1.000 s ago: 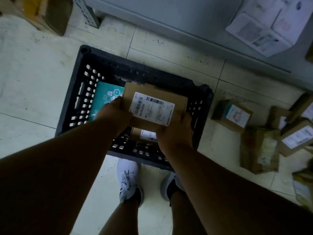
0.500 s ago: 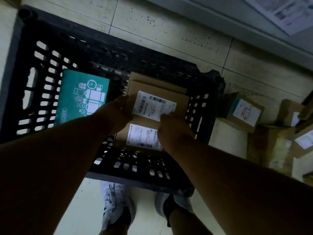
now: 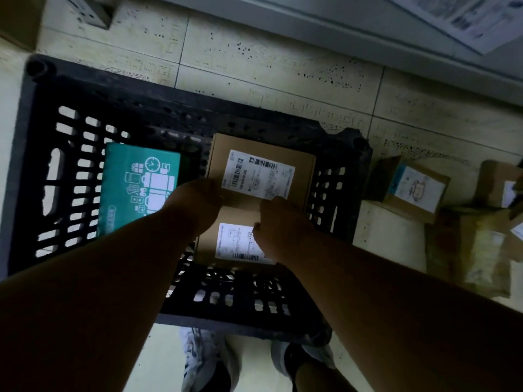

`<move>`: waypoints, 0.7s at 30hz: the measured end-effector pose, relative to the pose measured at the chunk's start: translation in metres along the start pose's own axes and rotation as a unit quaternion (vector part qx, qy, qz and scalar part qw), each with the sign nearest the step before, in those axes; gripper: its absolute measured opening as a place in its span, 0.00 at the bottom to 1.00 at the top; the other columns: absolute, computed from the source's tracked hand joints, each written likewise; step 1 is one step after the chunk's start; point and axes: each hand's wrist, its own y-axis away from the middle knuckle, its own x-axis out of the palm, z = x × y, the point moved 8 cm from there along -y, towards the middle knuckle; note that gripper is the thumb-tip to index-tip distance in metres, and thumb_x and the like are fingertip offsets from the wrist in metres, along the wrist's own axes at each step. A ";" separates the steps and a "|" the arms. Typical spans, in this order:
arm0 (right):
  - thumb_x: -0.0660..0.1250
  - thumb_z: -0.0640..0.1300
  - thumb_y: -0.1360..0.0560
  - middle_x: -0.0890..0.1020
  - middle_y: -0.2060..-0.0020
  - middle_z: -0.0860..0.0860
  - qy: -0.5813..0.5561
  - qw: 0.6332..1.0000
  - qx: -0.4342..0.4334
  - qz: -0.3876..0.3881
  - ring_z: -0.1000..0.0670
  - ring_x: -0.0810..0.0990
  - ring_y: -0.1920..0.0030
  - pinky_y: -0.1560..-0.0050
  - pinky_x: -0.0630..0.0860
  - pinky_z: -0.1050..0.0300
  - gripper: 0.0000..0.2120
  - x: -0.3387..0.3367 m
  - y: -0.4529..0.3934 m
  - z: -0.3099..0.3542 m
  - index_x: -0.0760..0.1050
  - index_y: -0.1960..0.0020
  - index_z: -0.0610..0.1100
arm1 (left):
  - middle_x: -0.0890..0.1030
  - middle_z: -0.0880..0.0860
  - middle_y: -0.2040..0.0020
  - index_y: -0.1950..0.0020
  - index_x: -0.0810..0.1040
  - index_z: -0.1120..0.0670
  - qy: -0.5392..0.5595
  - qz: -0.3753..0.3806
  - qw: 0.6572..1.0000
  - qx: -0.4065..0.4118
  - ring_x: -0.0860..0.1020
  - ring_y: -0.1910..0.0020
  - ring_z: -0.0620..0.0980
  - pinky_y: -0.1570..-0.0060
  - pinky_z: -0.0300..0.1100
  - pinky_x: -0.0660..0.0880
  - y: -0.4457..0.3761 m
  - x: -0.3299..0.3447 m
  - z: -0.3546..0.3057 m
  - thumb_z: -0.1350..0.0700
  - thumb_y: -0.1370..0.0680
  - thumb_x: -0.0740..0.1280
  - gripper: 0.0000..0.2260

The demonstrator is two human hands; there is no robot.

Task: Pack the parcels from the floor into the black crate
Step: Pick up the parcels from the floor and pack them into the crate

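Black crate (image 3: 51, 176): labelled cardboard parcel (image 3: 300, 171) inside, near edge gripped by left hand (image 3: 195, 205) and right hand (image 3: 280, 219), above second labelled parcel (image 3: 209, 244); teal box (image 3: 124, 176) alongside.

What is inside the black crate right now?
In the black crate: a teal box, a labelled brown parcel held by both hands, and another labelled parcel nearer the person. The forearms hide the near left corner.

upper brown parcel (image 3: 261, 172): white label, barcodes, print too blurred to read | lower brown parcel (image 3: 226, 241): label illegible | teal box (image 3: 135, 188): white pictograms, clock icon, no legible words
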 end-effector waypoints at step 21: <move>0.65 0.48 0.23 0.67 0.29 0.47 -0.112 0.944 0.027 -0.309 0.45 0.66 0.29 0.31 0.67 0.46 0.25 -0.152 0.138 -0.004 0.66 0.28 0.46 | 0.70 0.51 0.30 0.29 0.69 0.48 -0.084 -0.112 0.963 0.229 0.74 0.36 0.51 0.39 0.46 0.73 0.146 -0.055 -0.126 0.60 0.21 0.64 0.21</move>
